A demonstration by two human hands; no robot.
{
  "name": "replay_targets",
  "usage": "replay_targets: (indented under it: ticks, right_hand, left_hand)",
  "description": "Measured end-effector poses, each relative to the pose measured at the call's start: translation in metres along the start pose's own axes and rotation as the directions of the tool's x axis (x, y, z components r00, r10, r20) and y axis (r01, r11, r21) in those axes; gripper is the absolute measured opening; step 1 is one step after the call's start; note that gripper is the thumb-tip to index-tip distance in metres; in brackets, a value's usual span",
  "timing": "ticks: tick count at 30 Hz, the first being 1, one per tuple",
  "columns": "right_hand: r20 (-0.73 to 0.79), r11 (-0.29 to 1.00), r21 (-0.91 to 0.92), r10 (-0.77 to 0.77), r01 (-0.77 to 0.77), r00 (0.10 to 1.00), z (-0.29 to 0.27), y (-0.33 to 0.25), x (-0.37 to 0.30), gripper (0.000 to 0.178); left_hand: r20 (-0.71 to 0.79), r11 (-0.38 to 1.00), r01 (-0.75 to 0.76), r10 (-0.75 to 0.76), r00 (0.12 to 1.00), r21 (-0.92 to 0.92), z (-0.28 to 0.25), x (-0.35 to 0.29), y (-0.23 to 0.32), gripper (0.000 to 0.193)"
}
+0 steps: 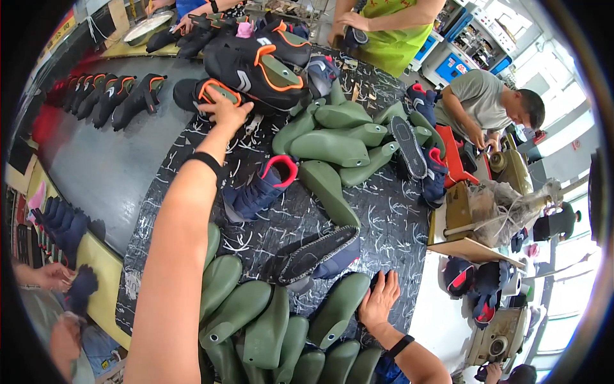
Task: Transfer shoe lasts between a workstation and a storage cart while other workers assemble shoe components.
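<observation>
My left hand (pixel 227 112) reaches far across the table, its fingers curled on the rim of a black shoe with orange trim (pixel 203 91). A dark band sits on that wrist. My right hand (pixel 378 299) lies flat with fingers spread on the patterned black table (pixel 396 211), touching a green shoe last (pixel 337 308). Between the two hands lie a navy boot with a red lining (pixel 262 189) and a navy shoe on its side with the sole showing (pixel 320 253).
Green lasts are heaped at mid-table (pixel 332 141) and along the near edge (pixel 256 326). Black shoes stand in a row (pixel 109 96) on a grey conveyor belt (pixel 109 166). Larger black shoes (pixel 256 64) are piled beyond. Other people work at the top (pixel 390 32), right (pixel 480 102) and lower left (pixel 57 281).
</observation>
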State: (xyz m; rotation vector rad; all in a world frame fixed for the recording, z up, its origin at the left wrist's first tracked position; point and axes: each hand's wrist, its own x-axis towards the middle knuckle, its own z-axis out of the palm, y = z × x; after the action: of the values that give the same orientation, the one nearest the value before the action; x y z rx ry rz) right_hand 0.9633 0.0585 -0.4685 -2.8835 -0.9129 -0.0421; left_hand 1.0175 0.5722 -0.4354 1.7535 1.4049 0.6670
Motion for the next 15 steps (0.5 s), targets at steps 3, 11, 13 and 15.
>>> replay_targets:
  ticks: [3,11,13,15]
  right_hand:
    - [-0.008,0.999,0.032,-0.032,0.032,0.999,0.002,-0.011,0.001,0.054]
    - [-0.038,0.999,0.033,-0.017,0.018,0.999,-0.001,-0.002,-0.003,0.052]
    - [-0.049,0.998,0.053,-0.028,0.03,0.998,0.002,-0.004,-0.001,0.052]
    - [-0.09,0.998,0.043,-0.034,0.038,0.995,0.002,0.0,0.0,0.051]
  left_hand:
    - [-0.048,0.984,-0.156,0.16,0.986,0.088,-0.026,0.034,-0.043,0.12]
    - [0.386,0.978,-0.198,0.16,0.909,0.06,-0.066,-0.015,-0.036,0.101]
    - [0.373,0.972,-0.23,0.196,0.907,0.049,-0.083,-0.028,-0.039,0.09]
    - [0.445,0.973,-0.229,0.198,0.874,0.018,-0.1,-0.052,-0.028,0.089]
